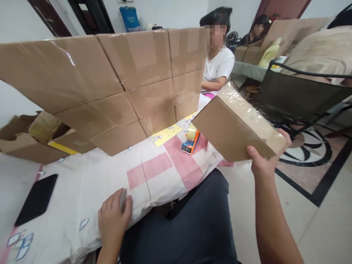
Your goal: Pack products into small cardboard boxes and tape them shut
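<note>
Raised over the right end of the table is a brown cardboard box (224, 132), tilted, with a shiny, pale side facing right. My right hand (266, 156) grips its near lower corner, thumb on the brown face and fingers round the far side. My left hand (114, 216) rests on the cloth at the table's front edge, fingers stretched out and holding nothing. Between the held box and the stacked cartons (132, 80) lies an orange and blue tape dispenser (191, 141) with a roll of tape. A yellow printed sheet (166, 135) lies by the stack's base.
A dark flat device (37, 200) and small blue-edged paper pieces (23, 244) lie on the tablecloth (82, 183) at left. An open carton (24, 143) stands behind them. One person in a white shirt (220, 68) sits beyond the stack. A dark chair (297, 91) stands at right.
</note>
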Available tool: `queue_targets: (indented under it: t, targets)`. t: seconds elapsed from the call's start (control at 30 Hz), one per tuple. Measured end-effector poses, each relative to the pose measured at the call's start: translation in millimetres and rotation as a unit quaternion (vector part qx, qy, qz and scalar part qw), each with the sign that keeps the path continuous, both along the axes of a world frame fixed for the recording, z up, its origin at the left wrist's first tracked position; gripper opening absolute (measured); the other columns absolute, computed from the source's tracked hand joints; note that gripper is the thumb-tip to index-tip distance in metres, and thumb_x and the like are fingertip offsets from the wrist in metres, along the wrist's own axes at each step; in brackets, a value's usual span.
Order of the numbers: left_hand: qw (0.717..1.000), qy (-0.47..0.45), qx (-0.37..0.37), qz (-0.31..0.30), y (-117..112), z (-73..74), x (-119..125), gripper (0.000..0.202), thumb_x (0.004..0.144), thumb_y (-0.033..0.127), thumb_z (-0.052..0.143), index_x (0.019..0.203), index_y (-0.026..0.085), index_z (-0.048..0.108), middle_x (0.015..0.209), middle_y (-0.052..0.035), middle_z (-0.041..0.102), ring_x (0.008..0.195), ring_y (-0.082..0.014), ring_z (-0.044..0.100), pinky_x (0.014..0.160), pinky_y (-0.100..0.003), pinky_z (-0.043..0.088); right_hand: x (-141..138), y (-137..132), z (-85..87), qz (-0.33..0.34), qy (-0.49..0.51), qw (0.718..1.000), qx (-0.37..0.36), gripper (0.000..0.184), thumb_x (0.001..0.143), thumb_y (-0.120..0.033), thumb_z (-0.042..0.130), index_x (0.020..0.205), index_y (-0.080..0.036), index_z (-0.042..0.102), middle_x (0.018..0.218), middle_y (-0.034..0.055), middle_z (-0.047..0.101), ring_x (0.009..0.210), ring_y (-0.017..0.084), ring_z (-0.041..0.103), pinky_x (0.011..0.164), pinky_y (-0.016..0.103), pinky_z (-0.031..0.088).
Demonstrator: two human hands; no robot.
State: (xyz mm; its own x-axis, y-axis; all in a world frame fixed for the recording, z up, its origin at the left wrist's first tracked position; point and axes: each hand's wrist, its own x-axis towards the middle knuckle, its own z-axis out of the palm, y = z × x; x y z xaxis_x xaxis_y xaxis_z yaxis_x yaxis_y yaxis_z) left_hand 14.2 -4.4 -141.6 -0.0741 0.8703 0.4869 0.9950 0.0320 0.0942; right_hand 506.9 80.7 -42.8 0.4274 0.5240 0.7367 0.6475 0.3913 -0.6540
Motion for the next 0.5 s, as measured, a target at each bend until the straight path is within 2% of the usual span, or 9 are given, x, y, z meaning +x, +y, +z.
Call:
queue_targets:
  t: [0.07, 0.17, 0.27, 0.33, 0.4, 0.5]
  targets:
    - [1.0, 0.007, -0.005, 0.002, 1, 0.3, 0, 0.039, 0.096, 0.042, 0.044, 0.119, 0.016, 0.06, 0.111, -0.0125, 0.069, 0.105, -0.03, 0.061, 0.088, -0.039, 0.043, 30, 25, -5.4, -0.061, -0.042, 0.997, -0.013, 0.099, 0.065, -0.056, 0.078, 0.145, -0.025, 0.03, 0.141, 0.0155, 0.037, 0.133, 0.036, 0.042, 0.111, 0.057, 0.035]
    - [1.0, 0.018, -0.01, 0.005, 2, 2.1, 1, 0.04, 0.096, 0.043, 0.041, 0.118, 0.016, 0.06, 0.11, -0.0123, 0.07, 0.103, -0.0308, 0.062, 0.084, -0.039, 0.043, 49, 77, -22.6, -0.123, -0.063, 0.988, -0.076, 0.101, 0.062, -0.053, 0.08, 0.143, -0.015, 0.034, 0.135, 0.0197, 0.036, 0.134, 0.039, 0.037, 0.111, 0.057, 0.033]
    - [1.0, 0.023, -0.007, 0.002, 2, 4.6, 3, 0.04, 0.096, 0.044, 0.04, 0.116, 0.016, 0.061, 0.109, -0.0127, 0.069, 0.101, -0.0315, 0.062, 0.082, -0.04, 0.044, 50, 133, -36.9, -0.137, -0.047, 0.98, -0.134, 0.103, 0.063, -0.054, 0.077, 0.145, -0.013, 0.03, 0.135, 0.0195, 0.033, 0.134, 0.039, 0.034, 0.111, 0.057, 0.032]
    - [1.0, 0.02, -0.007, 0.002, 2, 5.8, 4, 0.041, 0.096, 0.044, 0.04, 0.117, 0.016, 0.06, 0.11, -0.0128, 0.069, 0.101, -0.0319, 0.061, 0.082, -0.04, 0.044, 47, 171, -39.7, -0.135, -0.047, 0.976, -0.165, 0.102, 0.066, -0.054, 0.075, 0.146, -0.016, 0.027, 0.137, 0.0196, 0.031, 0.134, 0.039, 0.034, 0.111, 0.057, 0.032]
    - [1.0, 0.016, -0.007, 0.007, 2, 6.4, 5, 0.04, 0.096, 0.043, 0.04, 0.118, 0.017, 0.06, 0.111, -0.0126, 0.069, 0.102, -0.032, 0.061, 0.082, -0.041, 0.044, 41, 210, -37.4, -0.137, -0.05, 0.967, -0.208, 0.101, 0.069, -0.054, 0.072, 0.148, -0.017, 0.023, 0.142, 0.0219, 0.029, 0.135, 0.039, 0.035, 0.109, 0.058, 0.034]
    - [1.0, 0.011, -0.003, 0.002, 4, 6.3, 6, 0.036, 0.095, 0.042, 0.042, 0.115, 0.019, 0.061, 0.111, -0.0118, 0.069, 0.102, -0.0314, 0.061, 0.083, -0.041, 0.044, 27, 267, -28.3, -0.147, -0.042, 0.94, -0.306, 0.104, 0.074, -0.053, 0.068, 0.153, -0.016, 0.012, 0.153, 0.0283, 0.018, 0.132, 0.043, 0.042, 0.103, 0.059, 0.04]
